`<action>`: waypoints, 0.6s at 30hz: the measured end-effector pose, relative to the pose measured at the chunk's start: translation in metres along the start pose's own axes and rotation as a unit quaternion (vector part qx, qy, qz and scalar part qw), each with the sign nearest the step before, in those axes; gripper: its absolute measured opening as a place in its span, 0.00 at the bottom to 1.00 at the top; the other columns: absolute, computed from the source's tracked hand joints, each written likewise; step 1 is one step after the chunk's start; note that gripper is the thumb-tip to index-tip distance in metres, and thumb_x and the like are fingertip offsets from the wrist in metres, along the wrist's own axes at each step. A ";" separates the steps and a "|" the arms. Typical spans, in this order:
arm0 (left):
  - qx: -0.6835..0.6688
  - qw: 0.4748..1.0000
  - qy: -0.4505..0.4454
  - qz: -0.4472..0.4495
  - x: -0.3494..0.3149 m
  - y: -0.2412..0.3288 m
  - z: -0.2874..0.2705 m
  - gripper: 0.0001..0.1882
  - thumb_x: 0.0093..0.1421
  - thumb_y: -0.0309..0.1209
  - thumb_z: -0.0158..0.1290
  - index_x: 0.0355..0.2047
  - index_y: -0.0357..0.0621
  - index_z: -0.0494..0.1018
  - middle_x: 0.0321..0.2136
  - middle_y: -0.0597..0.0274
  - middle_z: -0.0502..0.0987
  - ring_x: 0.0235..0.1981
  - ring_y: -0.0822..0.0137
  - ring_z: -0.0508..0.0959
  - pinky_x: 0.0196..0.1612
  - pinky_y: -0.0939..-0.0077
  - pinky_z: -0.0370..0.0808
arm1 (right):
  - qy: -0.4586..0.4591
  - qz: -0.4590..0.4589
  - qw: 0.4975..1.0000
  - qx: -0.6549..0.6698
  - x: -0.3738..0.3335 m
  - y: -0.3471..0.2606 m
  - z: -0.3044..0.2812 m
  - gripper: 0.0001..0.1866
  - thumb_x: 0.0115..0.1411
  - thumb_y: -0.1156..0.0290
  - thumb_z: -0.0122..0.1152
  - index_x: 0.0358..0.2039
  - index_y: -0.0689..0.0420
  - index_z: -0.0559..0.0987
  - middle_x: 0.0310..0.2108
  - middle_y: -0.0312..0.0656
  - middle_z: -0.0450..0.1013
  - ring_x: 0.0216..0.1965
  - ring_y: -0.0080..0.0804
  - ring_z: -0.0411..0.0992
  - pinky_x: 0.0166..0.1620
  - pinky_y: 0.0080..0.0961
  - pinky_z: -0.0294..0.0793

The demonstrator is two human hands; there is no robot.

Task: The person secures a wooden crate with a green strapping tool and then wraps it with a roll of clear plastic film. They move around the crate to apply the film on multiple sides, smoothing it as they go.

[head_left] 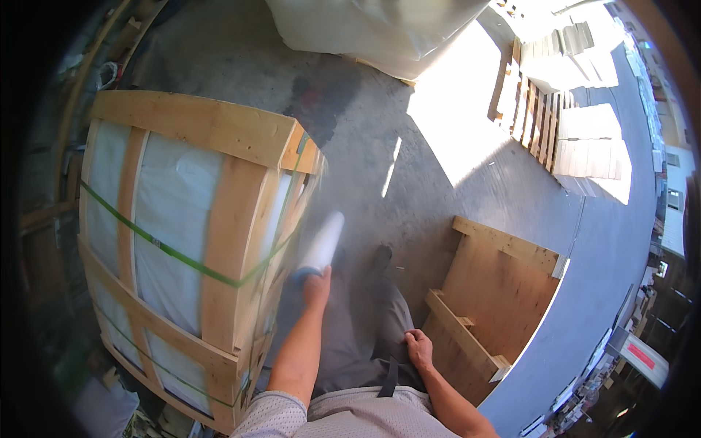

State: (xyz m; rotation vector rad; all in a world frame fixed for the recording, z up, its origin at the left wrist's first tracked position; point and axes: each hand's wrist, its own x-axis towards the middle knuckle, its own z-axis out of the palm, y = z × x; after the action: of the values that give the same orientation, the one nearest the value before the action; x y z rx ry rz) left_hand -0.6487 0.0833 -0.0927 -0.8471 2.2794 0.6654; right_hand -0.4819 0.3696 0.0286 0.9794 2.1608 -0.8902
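Note:
My left hand [317, 288] is wrapped around the lower end of a white roll [325, 237], which looks like stretch film. A bluish ring shows at the grip, and the roll's far end is blurred. Just left of it stands a tall slatted wooden crate [237, 219] with white-wrapped contents, bound by green straps [193, 261]. Beside my right thigh, my right hand [418, 348] hangs with its fingers curled in, and nothing shows in it. The dark grey trouser leg [391, 314] is right against that hand.
A wooden panel with battens [504, 296] stands close on my right. Farther off at the right, pale stacked blocks [588, 150] sit by a slatted pallet [529, 120]. A plastic-covered load [365, 29] is ahead. Bright sunlight falls across the concrete floor [380, 109].

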 end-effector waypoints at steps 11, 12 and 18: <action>-0.027 0.999 0.030 0.026 -0.033 -0.058 0.031 0.25 0.55 0.46 0.56 0.35 0.30 0.76 0.34 0.36 0.78 0.40 0.41 0.78 0.45 0.53 0.73 | -0.094 0.036 0.987 0.122 -0.059 0.104 0.058 0.15 0.60 0.66 0.54 0.41 0.65 0.78 0.29 0.39 0.78 0.29 0.22 0.72 0.36 0.19 0.72; -0.014 0.998 0.028 0.048 -0.040 -0.063 0.031 0.24 0.55 0.46 0.56 0.34 0.30 0.76 0.32 0.37 0.79 0.39 0.41 0.78 0.45 0.52 0.73 | -0.098 0.052 0.989 0.100 -0.064 0.115 0.059 0.15 0.61 0.67 0.54 0.41 0.65 0.78 0.29 0.39 0.78 0.29 0.22 0.72 0.36 0.19 0.72; 0.228 0.943 0.024 0.243 -0.068 -0.102 0.044 0.13 0.54 0.38 0.55 0.25 0.40 0.78 0.26 0.46 0.80 0.30 0.51 0.80 0.48 0.63 0.72 | -0.088 0.030 0.985 0.142 -0.094 0.169 0.048 0.15 0.61 0.67 0.53 0.42 0.66 0.77 0.29 0.39 0.78 0.29 0.22 0.71 0.36 0.19 0.72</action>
State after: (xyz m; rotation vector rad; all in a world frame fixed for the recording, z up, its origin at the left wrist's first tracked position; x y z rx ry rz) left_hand -0.5191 0.0694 -0.1004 -0.0763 2.5586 0.2884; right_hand -0.2837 0.3803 0.0148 1.0515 1.8793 -1.2305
